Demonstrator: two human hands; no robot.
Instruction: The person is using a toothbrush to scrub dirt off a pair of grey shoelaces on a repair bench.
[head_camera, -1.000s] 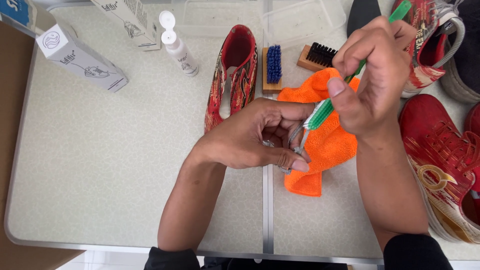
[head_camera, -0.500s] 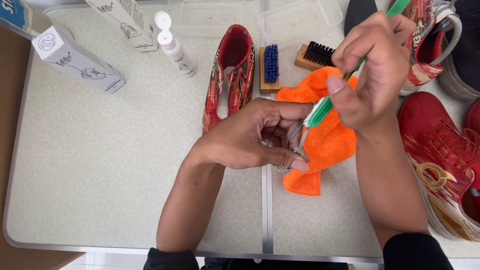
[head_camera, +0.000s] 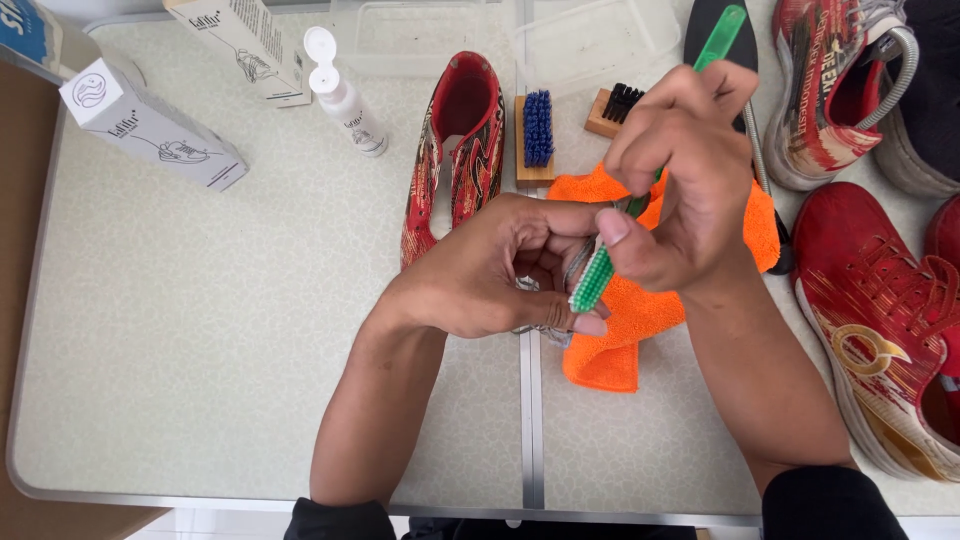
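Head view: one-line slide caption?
Right hand brushes a shoelace with a green toothbrush in the left hand over an orange cloth.

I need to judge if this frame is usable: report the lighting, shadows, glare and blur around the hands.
Head view: soft, even daylight; only faint shadows under the forearms on the table. No strong glare. The left hand, the right hand and the green toothbrush are fairly sharp. What the left fingers enclose is hidden. Edges bend slightly, wide-angle.
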